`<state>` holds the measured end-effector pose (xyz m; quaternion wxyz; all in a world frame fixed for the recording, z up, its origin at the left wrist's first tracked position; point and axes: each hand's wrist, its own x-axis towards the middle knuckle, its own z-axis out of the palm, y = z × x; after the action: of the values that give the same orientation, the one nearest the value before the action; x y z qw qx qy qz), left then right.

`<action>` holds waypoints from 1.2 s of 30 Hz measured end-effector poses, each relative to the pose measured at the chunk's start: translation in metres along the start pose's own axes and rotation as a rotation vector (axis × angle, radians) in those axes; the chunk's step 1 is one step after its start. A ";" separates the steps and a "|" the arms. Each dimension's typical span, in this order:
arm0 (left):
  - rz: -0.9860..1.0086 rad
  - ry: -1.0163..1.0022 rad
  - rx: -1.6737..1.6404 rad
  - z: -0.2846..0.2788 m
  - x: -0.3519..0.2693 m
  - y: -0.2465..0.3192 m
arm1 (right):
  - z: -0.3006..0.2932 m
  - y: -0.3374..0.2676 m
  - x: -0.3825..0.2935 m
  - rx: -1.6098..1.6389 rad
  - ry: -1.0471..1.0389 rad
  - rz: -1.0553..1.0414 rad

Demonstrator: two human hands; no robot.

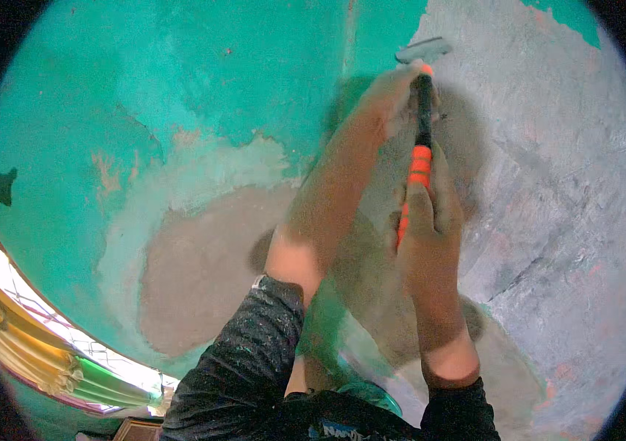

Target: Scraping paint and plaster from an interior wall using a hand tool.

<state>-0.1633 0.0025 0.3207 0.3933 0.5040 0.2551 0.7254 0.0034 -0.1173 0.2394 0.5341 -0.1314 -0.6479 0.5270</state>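
A long-handled scraper with a black and orange handle lies along the wall, its flat blade at the border between green paint and bare grey plaster. My left hand reaches up and grips the handle just below the blade; part of its fingers is hidden behind the shaft. Lower down, my right hand is wrapped around the orange grip. Dust or paint specks cover my dark left sleeve. Shadows of my arms fall on the wall around the tool.
At lower left is a bright window with yellow and green curtains. A brown-framed item shows at the bottom edge. Below my arms is a rounded teal object, partly hidden. A large brownish bare patch marks the wall's left side.
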 end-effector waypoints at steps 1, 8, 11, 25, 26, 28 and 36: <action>0.027 -0.015 -0.022 -0.004 0.006 0.004 | 0.002 0.001 0.001 0.002 -0.001 0.004; 0.027 -0.094 0.037 -0.014 0.009 0.001 | 0.005 0.000 0.001 -0.017 -0.035 -0.024; 0.057 0.001 -0.031 -0.002 0.015 0.001 | 0.003 0.002 0.005 0.013 -0.004 -0.027; 0.111 -0.038 0.140 -0.016 0.020 0.009 | 0.011 0.007 0.000 0.072 0.030 -0.039; 0.129 -0.047 0.139 -0.025 0.029 0.009 | 0.019 0.015 0.009 0.011 0.039 -0.125; 0.100 -0.079 0.095 -0.009 0.028 0.003 | 0.007 0.023 0.014 -0.079 0.089 -0.189; 0.080 0.012 0.114 0.005 0.009 0.006 | 0.002 -0.009 0.006 0.019 -0.029 -0.024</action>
<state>-0.1626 0.0066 0.3324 0.3330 0.5309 0.2782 0.7279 0.0030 -0.1176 0.2504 0.5322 -0.1108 -0.6520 0.5286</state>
